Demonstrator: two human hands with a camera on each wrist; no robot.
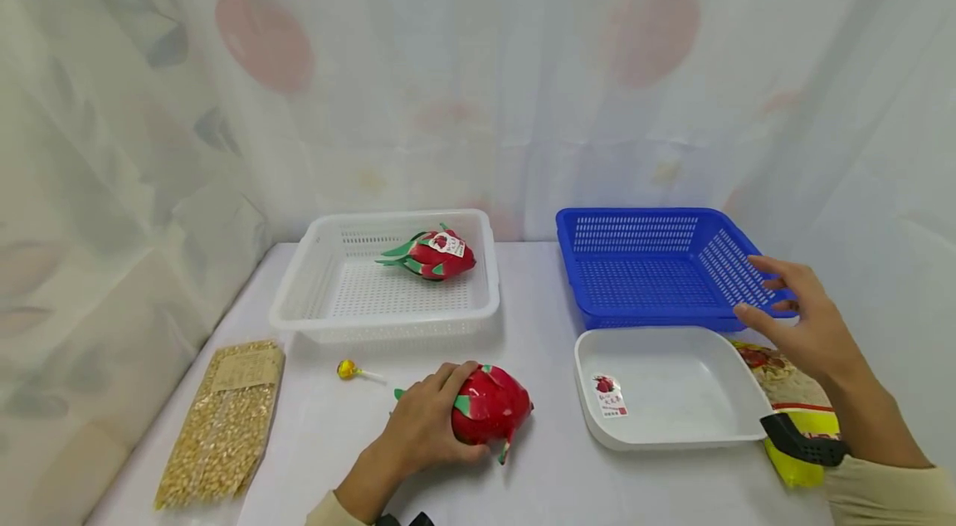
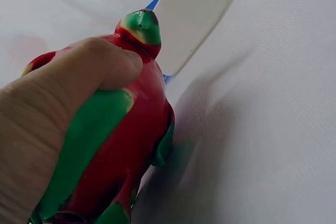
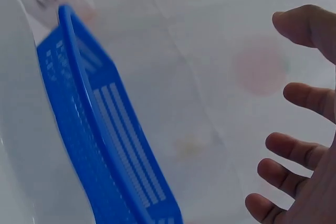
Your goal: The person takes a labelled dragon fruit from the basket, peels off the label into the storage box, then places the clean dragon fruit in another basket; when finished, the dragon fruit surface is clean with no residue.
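My left hand [image 1: 427, 420] grips a red dragon fruit [image 1: 493, 406] with green leaf tips, low over the white table at the front middle. Seen from the left wrist, the thumb presses along the fruit's side [image 2: 152, 93], near its green-tipped end. With fingers spread and nothing between them, my right hand [image 1: 802, 323] hovers at the right edge of the blue basket [image 1: 650, 317]. Another dragon fruit [image 1: 448, 258] with a white sticker lies inside the white basket [image 1: 388, 314] at the back left.
A white tray [image 1: 680, 377] bearing a dragon fruit sticker [image 1: 611, 396] stands before the blue basket. Beyond its right side lies a yellow-and-red packet [image 1: 799, 401], partly hidden. A yellow lollipop [image 1: 347, 369] and a bag of pale grains [image 1: 224, 426] lie at the left. Curtains surround the table.
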